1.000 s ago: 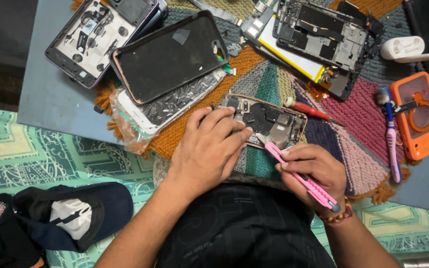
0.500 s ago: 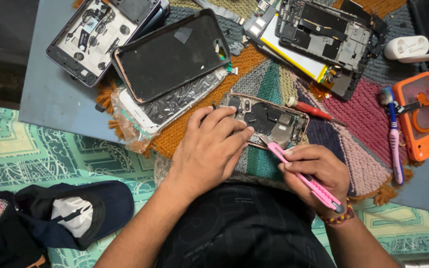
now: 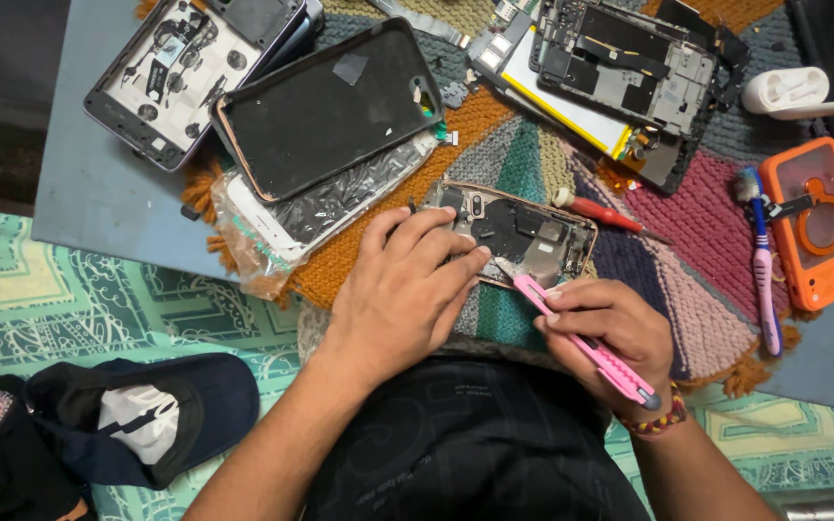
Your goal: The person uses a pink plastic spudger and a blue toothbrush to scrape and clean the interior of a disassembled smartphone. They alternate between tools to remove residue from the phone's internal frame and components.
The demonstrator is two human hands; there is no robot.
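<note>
With our left hand (image 3: 400, 297) pressing fingers flat on the opened phone (image 3: 518, 232) lying on the woven mat (image 3: 673, 241), and our right hand (image 3: 602, 328) pinching the pink knife (image 3: 581, 340), a slipped blade could gouge its circuitry.

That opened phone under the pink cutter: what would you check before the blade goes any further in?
1. Opened phone with copper-coloured frame held steady: ok, the left hand presses down on its near edge.
2. Grip on the pink plastic utility knife: ok, the right hand wraps its handle.
3. Blade tip placed where intended: cannot tell, too small to see at the frame's lower edge.
4. Left fingertips away from the blade: not ok, they lie right beside it.
5. Surface under the phone: ok, it lies flat on the multicoloured woven mat.
6. Red-handled screwdriver out of the way: ok, beside the phone, apart from both hands.
</note>
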